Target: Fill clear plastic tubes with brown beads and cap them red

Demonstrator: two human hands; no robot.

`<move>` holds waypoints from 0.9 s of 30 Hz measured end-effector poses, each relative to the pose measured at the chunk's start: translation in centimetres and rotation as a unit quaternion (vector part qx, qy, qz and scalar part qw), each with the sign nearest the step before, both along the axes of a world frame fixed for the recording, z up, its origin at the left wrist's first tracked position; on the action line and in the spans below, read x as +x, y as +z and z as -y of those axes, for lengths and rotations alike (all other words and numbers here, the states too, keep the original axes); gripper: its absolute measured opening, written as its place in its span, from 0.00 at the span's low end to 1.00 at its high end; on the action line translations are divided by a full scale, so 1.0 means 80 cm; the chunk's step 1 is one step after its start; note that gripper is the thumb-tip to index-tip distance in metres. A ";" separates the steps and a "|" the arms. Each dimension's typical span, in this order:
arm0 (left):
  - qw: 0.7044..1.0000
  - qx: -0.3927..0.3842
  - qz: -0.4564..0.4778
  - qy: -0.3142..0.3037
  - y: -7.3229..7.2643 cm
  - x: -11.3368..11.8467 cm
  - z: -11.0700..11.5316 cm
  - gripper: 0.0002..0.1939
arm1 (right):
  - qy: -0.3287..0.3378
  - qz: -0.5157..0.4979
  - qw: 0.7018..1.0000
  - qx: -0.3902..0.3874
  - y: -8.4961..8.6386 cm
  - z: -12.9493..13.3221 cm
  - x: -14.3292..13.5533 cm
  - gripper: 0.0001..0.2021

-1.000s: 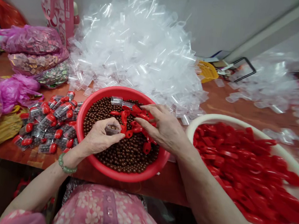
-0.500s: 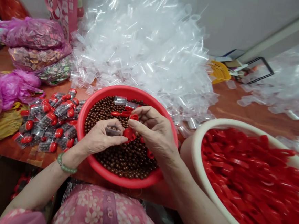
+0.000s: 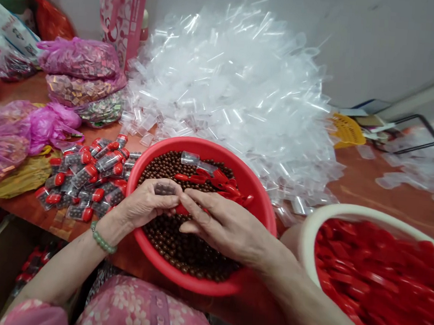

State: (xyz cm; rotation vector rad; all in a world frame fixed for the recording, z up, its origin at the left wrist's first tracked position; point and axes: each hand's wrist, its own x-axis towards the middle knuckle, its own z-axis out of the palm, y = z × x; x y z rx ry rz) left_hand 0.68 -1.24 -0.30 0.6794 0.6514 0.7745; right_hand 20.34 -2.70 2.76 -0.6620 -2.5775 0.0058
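My left hand (image 3: 154,200) is closed around a clear plastic tube (image 3: 165,189) with dark brown balls inside. A red cap (image 3: 181,209) shows at the tube's right end, mostly covered by fingers. My right hand (image 3: 219,223) meets the left one there, its fingertips pressed on the cap. Both hands are above a red basin (image 3: 268,219) of brown balls (image 3: 190,265). In the basin, a clear tube (image 3: 190,158) and several loose red caps (image 3: 233,189) lie on the balls.
Filled red-capped tubes (image 3: 88,175) are piled left of the basin. Behind it rises a big heap of clear tubes (image 3: 237,94). A cream tub (image 3: 308,240) of red caps stands at right. Pink plastic bags (image 3: 82,59) and a yellow basket (image 3: 349,132) are further back.
My right hand has moved in against the tube end, and its fingers have straightened over the cap. Several red caps now lie on the basin's right side. The view has shifted left.
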 end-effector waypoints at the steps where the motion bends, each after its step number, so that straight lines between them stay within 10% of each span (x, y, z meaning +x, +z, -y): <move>1: 1.000 0.003 0.001 -0.012 0.000 -0.001 0.000 0.19 | 0.008 0.031 0.999 -0.023 0.004 0.001 0.002 0.21; 9: 0.997 0.012 0.018 -0.076 0.006 -0.003 -0.002 0.19 | 0.005 -0.006 1.000 -0.004 0.019 0.009 -0.001 0.15; 14: 0.999 0.033 0.002 -0.044 0.007 0.000 -0.007 0.16 | -0.066 -0.160 0.973 -0.149 0.031 -0.003 -0.004 0.10; 27: 0.990 0.108 -0.078 -0.052 0.000 0.004 -0.002 0.15 | -0.113 -0.252 0.939 -0.205 0.004 -0.016 -0.030 0.10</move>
